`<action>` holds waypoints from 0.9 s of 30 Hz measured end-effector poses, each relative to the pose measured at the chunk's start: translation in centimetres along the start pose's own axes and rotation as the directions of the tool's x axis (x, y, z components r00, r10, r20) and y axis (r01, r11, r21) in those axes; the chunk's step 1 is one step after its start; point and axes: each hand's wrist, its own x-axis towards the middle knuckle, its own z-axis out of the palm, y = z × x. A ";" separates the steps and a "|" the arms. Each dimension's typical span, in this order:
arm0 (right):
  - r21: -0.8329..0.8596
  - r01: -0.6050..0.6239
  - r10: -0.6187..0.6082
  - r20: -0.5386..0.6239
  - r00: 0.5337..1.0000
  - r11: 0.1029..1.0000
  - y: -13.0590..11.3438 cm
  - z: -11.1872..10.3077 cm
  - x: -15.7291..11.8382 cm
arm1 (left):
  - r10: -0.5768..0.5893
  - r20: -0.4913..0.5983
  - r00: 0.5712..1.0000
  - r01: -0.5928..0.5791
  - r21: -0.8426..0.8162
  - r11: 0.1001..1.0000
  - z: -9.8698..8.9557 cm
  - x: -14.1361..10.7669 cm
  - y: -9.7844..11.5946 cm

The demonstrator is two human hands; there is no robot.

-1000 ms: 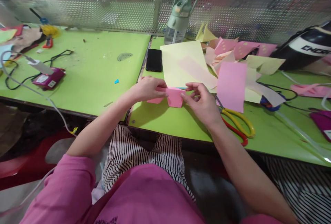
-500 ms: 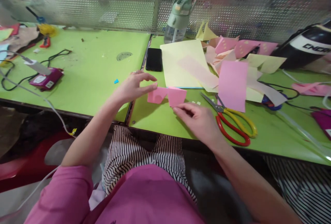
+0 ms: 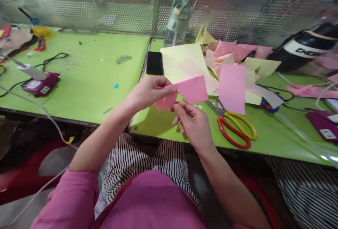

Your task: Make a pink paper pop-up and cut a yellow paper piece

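Pink paper [image 3: 194, 90] lifted, pinched in left fingers [image 3: 169, 90], right fingers [image 3: 182, 111] curled below, grip unclear

Matt paper, glossy plastic, perforated metal
The cut piece [image 3: 194, 88] is smooth, matt pink paper; the sheet [image 3: 182, 60] is matt, pale yellow paper; the scissors [image 3: 233, 126] have metal blades and shiny plastic handles; the phone [image 3: 155, 63] is glossy black; the screen [image 3: 126, 7] is perforated metal.

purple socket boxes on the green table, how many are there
2. The left box sits near the table's left end, below a black cord; the right box is at the picture's right edge, partly cut off. Others could be hidden.
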 end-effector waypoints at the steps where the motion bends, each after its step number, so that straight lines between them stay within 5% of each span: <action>1: 0.057 0.010 -0.009 -0.026 1.000 0.998 0.0 0.3 0.2 | 0.001 -0.017 1.000 -0.001 -0.012 1.000 0.2 -0.2 0.2; 6: 0.154 0.064 -0.049 -0.101 0.994 0.986 0.3 1.0 1.0 | -0.001 -0.044 0.999 0.000 -0.027 1.000 0.6 -0.7 0.5; 11: 0.122 0.096 -0.084 -0.104 0.991 0.988 -0.1 0.8 0.5 | -0.017 0.062 0.998 0.018 -0.011 1.000 0.4 -0.5 -0.1; 16: 0.111 0.110 -0.102 -0.081 0.991 0.988 0.1 0.5 0.4 | 0.083 0.004 0.997 -0.083 0.082 0.993 0.7 -0.4 -0.1; 22: 0.118 0.094 -0.093 -0.015 0.996 0.989 0.8 0.2 0.4 | 0.023 0.045 0.999 -0.030 0.167 0.986 0.3 0.2 0.3; 27: -0.146 0.031 -0.030 0.013 0.999 0.989 0.4 -2.7 -0.5 | 0.042 0.060 0.997 -0.065 0.449 0.891 -0.9 1.7 0.3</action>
